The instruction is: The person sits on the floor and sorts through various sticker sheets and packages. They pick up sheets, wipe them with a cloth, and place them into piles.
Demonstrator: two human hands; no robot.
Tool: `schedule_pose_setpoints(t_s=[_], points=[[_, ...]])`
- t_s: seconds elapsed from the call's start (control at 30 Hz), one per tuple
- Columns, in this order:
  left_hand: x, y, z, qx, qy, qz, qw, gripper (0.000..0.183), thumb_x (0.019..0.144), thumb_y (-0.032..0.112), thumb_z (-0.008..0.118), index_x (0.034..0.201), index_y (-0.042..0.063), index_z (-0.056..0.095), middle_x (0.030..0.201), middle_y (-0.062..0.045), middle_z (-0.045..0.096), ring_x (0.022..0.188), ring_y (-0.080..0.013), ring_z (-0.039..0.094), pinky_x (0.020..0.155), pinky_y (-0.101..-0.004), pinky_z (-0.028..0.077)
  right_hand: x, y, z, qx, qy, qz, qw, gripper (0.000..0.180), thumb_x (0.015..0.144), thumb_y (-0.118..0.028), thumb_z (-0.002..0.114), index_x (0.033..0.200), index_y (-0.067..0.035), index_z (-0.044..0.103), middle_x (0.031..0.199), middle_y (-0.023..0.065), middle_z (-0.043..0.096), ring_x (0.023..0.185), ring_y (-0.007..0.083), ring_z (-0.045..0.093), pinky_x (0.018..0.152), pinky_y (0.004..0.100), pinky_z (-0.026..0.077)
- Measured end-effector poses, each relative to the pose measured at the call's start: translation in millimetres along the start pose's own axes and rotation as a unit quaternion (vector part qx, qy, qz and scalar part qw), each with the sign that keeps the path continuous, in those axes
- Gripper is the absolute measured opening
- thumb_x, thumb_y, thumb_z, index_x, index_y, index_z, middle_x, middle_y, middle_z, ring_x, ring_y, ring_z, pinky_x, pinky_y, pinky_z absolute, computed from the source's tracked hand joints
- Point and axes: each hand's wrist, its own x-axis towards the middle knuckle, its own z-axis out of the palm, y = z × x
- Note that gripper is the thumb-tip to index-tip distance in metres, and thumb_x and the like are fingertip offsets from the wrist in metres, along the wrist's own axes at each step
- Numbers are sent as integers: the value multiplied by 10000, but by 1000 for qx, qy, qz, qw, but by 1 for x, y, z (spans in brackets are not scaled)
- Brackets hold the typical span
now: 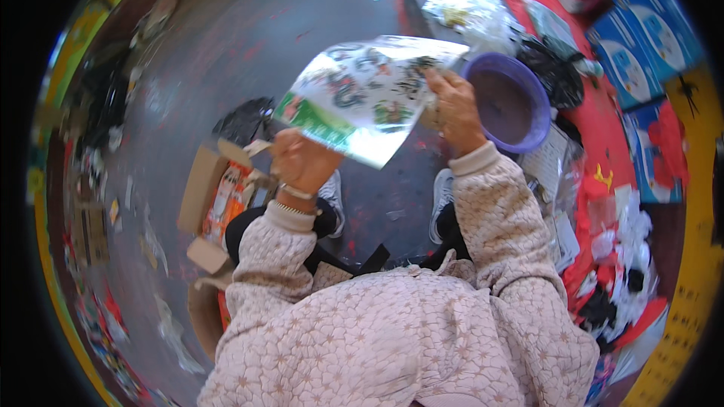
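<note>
A glossy sheet (362,87), printed with dark dragon-like figures and a green band, is spread between both hands above the floor. My right hand (457,110) pinches its right side between thumb and fingers. At the lower left corner, beside the green band, is my left hand (297,161), blurred and curled against the edge; its fingertips are partly hidden. Close to my right hand stands a purple plastic basin (540,93) with a murky brownish inside. Below my left hand, an open cardboard box (198,192) holds orange printed packets (227,200).
Blue printed cartons (628,62) and a red sheet (602,124) line the right side, with clear plastic wrapping (472,11) and a black plastic bag (551,76). Another black bag (246,118) lies left of the sheet. Plastic scraps (172,333) litter the floor.
</note>
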Motion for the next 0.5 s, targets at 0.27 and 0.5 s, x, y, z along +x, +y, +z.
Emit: schedule_pose_setpoints(t_s=[0.27, 0.5], points=[[-12, 20, -19, 248, -75, 42, 965, 707, 797, 480, 505, 1321, 56, 292, 1357, -185, 284, 1223, -348, 306, 982, -532, 262, -7, -6, 8, 221, -161, 102, 956, 233, 811, -76, 485, 959, 54, 610, 903, 117, 626, 791, 155, 591, 723, 277, 480], [3, 2, 32, 45, -48, -145, 987, 641, 799, 378, 512, 1303, 36, 312, 1321, -190, 340, 1203, -342, 344, 980, -516, 281, -24, 5, 16, -204, -182, 52, 960, 192, 721, -147, 583, 758, 33, 639, 712, 108, 616, 630, 149, 561, 607, 280, 454]])
